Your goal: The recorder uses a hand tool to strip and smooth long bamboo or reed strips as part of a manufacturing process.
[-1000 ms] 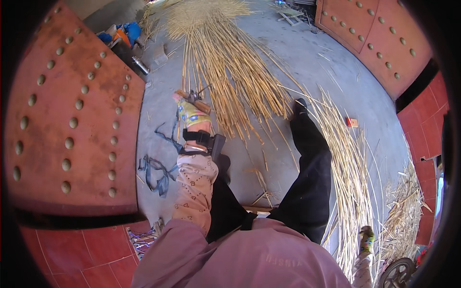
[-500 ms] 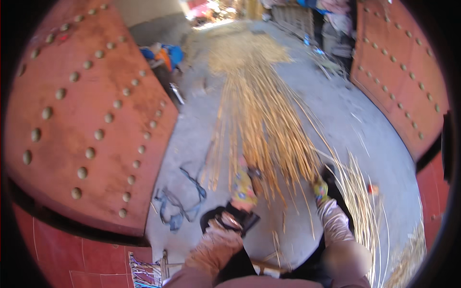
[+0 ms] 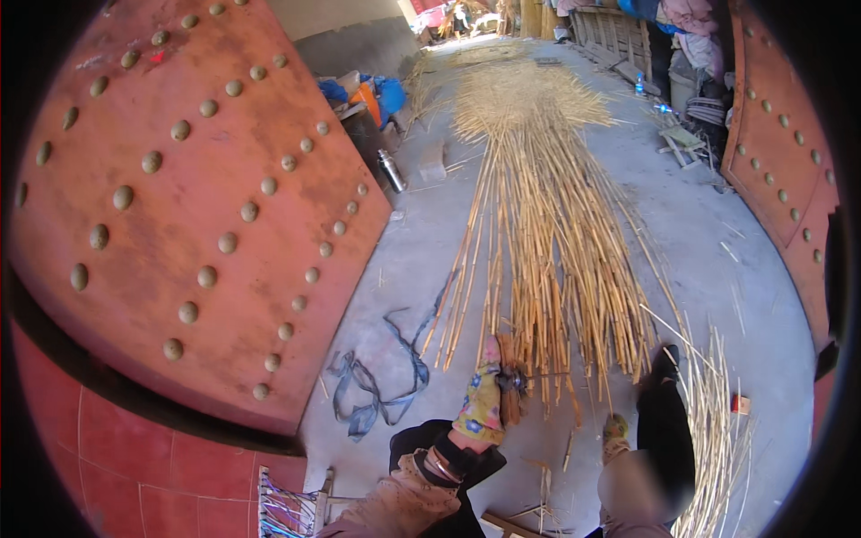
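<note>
A long pile of pale yellow reed stalks (image 3: 547, 242) lies on the concrete floor, running away from me. My left hand (image 3: 482, 403), in a colourful patterned glove, reaches to the near ends of the stalks and is closed around a short brown tool (image 3: 511, 387). My right hand (image 3: 615, 429), also gloved, is low beside the stalk ends on the right; its fingers are partly hidden. My leg in black trousers (image 3: 665, 412) stretches out just to the right of it.
A big red studded door (image 3: 179, 224) leans at the left and another (image 3: 789, 170) stands at the right. A grey strap (image 3: 377, 386) lies on the floor. A metal flask (image 3: 390, 170), blue and orange items (image 3: 368, 94), a small stool (image 3: 682, 139) and a thinner reed bundle (image 3: 717, 430) are around.
The view has tilted up toward the far end of the reeds. My left hand moved from the left side to the near stalk ends, and my right hand came into view beside them.
</note>
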### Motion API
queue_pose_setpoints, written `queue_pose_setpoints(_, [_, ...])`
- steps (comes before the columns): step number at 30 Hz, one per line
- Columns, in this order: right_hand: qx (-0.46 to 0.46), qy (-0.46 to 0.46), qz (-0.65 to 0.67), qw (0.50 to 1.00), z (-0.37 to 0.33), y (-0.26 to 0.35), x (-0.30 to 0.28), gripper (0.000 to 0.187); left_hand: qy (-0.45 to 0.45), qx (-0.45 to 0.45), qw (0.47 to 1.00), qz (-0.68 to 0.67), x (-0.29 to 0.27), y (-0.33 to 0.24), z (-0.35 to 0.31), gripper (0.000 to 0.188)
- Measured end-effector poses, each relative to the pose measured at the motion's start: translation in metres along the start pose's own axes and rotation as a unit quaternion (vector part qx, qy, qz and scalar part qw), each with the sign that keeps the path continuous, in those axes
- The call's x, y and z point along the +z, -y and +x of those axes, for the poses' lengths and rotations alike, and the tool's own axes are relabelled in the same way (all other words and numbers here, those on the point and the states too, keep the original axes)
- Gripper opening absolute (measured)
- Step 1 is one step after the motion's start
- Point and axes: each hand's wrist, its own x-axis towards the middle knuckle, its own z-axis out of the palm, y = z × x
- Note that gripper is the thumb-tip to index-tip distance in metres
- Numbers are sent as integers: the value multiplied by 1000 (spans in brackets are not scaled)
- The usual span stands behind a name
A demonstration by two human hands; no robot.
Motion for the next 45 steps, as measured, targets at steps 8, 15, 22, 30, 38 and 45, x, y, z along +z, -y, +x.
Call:
queue_pose_setpoints(8, [-146,-104,461,869,-51,140,-131,18,65,-39,994,-77,1,21,11,44])
queue_pose_setpoints(15, [106,47,673,730,-229,222,-258,18,102,-15,985,-141,-15,45,31,45])
queue_pose_setpoints(22, [46,-86,681,726,-259,193,-297,19,150,-22,971,-183,-29,32,25,50])
queue_pose_setpoints(30, [99,-31,713,694,-251,157,-285,18,83,1,970,-231,-43,-15,-15,49])
queue_pose_setpoints(38, [169,133,745,631,-211,154,-233,21,58,18,970,-233,-33,3,-1,45])
queue_pose_setpoints(45, [62,167,724,666,-216,169,-198,29,46,25,986,-159,-26,8,5,48])
